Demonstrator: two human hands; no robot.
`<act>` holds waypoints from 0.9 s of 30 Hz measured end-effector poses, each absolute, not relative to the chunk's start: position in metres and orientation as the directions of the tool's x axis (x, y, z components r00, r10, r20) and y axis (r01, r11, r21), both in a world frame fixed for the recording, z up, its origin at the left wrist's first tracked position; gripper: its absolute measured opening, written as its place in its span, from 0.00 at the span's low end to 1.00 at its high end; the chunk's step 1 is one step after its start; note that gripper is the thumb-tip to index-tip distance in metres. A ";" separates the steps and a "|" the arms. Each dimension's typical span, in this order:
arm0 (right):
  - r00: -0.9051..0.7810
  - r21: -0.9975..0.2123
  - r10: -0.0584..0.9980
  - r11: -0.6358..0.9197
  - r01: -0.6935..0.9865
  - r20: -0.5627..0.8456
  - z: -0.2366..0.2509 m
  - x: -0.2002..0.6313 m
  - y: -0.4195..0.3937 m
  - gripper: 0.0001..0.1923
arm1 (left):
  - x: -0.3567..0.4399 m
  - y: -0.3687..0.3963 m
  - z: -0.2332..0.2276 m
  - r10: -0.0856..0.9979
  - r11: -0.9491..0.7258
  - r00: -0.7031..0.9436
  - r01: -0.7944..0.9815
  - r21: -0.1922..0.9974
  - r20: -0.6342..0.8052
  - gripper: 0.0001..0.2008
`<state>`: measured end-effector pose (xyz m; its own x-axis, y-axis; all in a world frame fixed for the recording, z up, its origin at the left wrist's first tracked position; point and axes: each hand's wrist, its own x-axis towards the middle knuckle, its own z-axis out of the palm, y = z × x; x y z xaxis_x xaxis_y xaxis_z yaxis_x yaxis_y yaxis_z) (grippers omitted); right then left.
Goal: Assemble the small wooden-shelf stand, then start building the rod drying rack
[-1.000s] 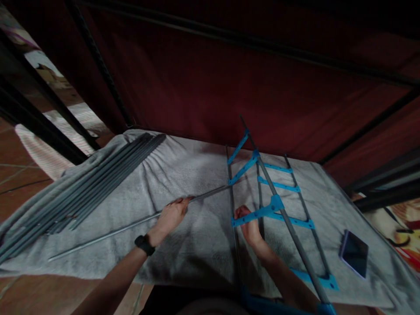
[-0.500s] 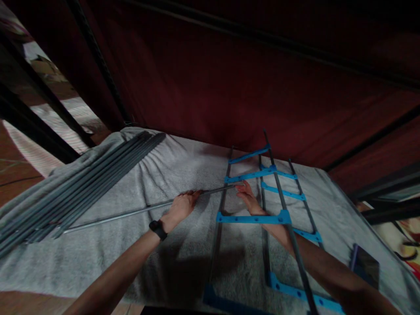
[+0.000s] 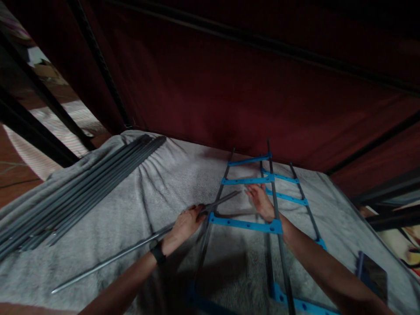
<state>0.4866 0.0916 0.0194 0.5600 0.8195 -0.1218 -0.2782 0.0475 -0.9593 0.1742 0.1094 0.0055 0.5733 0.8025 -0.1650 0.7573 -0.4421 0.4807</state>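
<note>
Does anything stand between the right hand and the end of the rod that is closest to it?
Nothing visible stands between the right hand and that end of the rod. Nearer the left hand, the rod crosses a side bar of the frame.

Nearest blue crosspiece [image 3: 210, 304] partly beyond bottom edge

The scene is dimly lit, and the red cloth [image 3: 229, 96] is lost nearly to black along the top. A soft shadow is cast low across the grey blanket [image 3: 190, 175]. A faint glint is caught on the metal rod [image 3: 111, 259]. The right hand [image 3: 261, 204] is slightly blurred; the edges are visibly stretched.
</note>
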 end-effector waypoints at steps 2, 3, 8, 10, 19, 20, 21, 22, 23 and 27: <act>0.529 -0.938 0.833 0.033 -0.344 -0.164 0.033 0.493 0.099 0.13 | 0.177 0.100 0.006 0.771 -0.472 0.613 0.730 0.494 -0.169 0.20; 0.520 -0.935 0.836 0.023 -0.353 -0.176 0.040 0.494 0.101 0.13 | 0.179 0.094 0.006 0.755 -0.491 0.634 0.714 0.498 -0.165 0.20; 0.416 -0.975 0.904 -0.002 -0.221 -0.096 0.065 0.489 0.089 0.15 | 0.183 0.071 0.006 0.718 -0.543 0.677 0.690 0.479 -0.161 0.21; 0.407 -0.996 0.913 0.006 -0.094 -0.033 0.077 0.488 0.080 0.17 | 0.179 0.071 0.008 0.746 -0.523 0.641 0.731 0.437 -0.179 0.21; 0.175 -0.913 0.981 0.003 0.409 0.081 0.156 0.502 0.083 0.22 | 0.169 0.119 0.040 0.846 -0.476 0.517 0.843 0.250 -0.130 0.22; 0.171 -0.907 0.981 0.014 0.422 0.094 0.157 0.500 0.084 0.22 | 0.171 0.120 0.042 0.841 -0.490 0.528 0.837 0.244 -0.119 0.22; 0.172 -0.902 0.979 0.023 0.431 0.107 0.156 0.497 0.083 0.21 | 0.172 0.119 0.044 0.835 -0.506 0.539 0.831 0.233 -0.108 0.22; 0.174 -0.897 0.978 0.028 0.442 0.116 0.151 0.493 0.080 0.20 | 0.174 0.117 0.045 0.829 -0.520 0.550 0.825 0.221 -0.102 0.22; 0.176 -0.891 0.977 0.027 0.454 0.120 0.145 0.488 0.076 0.19 | 0.174 0.113 0.045 0.821 -0.534 0.561 0.819 0.210 -0.100 0.22; 0.203 -0.891 0.972 0.011 0.454 0.116 0.113 0.470 0.057 0.19 | 0.166 0.093 0.037 0.796 -0.559 0.589 0.804 0.201 -0.140 0.22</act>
